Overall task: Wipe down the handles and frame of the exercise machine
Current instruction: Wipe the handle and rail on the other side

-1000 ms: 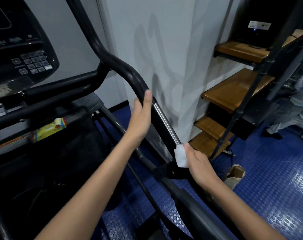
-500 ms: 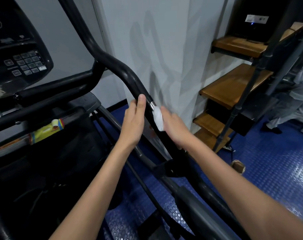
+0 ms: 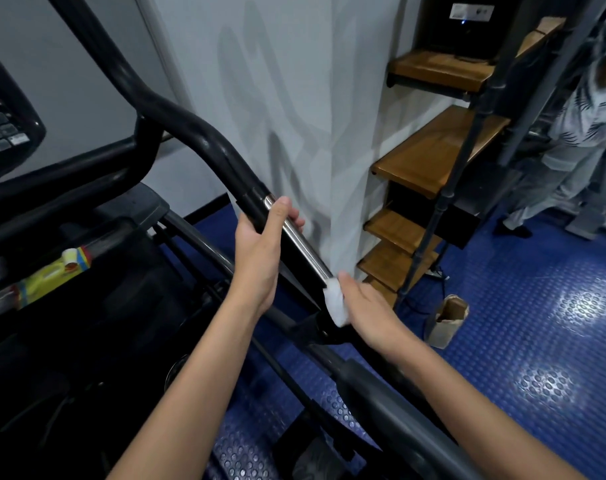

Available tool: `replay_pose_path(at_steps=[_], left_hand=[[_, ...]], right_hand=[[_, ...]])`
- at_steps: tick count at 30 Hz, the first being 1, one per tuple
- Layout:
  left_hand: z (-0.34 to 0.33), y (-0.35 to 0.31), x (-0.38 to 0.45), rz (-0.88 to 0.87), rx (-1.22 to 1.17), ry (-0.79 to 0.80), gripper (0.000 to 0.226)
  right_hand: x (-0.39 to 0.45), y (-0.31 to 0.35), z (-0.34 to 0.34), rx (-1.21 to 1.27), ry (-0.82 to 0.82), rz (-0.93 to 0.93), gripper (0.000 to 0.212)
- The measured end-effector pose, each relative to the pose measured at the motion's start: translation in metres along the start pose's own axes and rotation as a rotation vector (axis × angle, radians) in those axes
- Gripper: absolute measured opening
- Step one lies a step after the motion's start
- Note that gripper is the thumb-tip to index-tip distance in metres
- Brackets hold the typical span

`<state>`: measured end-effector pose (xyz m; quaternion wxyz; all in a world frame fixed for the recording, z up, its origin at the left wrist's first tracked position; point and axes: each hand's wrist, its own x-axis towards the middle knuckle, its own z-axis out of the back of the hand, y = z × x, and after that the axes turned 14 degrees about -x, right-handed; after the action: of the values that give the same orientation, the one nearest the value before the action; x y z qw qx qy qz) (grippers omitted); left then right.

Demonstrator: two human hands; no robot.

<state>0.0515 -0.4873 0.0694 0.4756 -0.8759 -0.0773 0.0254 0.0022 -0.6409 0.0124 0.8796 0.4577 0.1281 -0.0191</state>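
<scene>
Right hand (image 3: 367,308) — cloth (image 3: 336,303) on handle (image 3: 305,247)

Black handle (image 3: 177,112) with a chrome sleeve (image 3: 303,245), white wipe (image 3: 336,301) at its lower end.
Slants down from upper left toward lower right, gripped by the left hand (image 3: 260,251) just above the chrome; folded wipe pressed against the tube under the right hand (image 3: 367,306), directly below the left.

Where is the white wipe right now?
The wipe is in the right hand, pressed against the lower end of the shiny handle, just below the left hand, near the wooden shelves.
</scene>
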Motion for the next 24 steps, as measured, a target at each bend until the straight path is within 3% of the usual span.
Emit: replay_pose_path(at_steps=[6, 13, 15, 19, 24], left_hand=[[0.004, -0.009, 0.000, 0.066, 0.060, 0.068, 0.006], [0.003, -0.002, -0.002, 0.112, -0.074, 0.000, 0.019], [0.002, 0.008, -0.008, 0.131, -0.071, -0.025, 0.020], [0.008, 0.042, -0.032, 0.174, 0.019, 0.016, 0.025], [0.007, 0.061, -0.053, 0.239, 0.085, 0.000, 0.056]], right_hand=[[0.031, 0.045, -0.010, -0.013, -0.088, 0.042, 0.064], [-0.023, -0.022, -0.014, -0.206, -0.221, 0.177, 0.052], [-0.036, -0.047, -0.015, -0.303, -0.207, 0.147, 0.046], [-0.055, -0.083, -0.009, -0.584, -0.173, 0.004, 0.056], [-0.025, -0.053, -0.003, -0.433, -0.090, -0.019, 0.049]])
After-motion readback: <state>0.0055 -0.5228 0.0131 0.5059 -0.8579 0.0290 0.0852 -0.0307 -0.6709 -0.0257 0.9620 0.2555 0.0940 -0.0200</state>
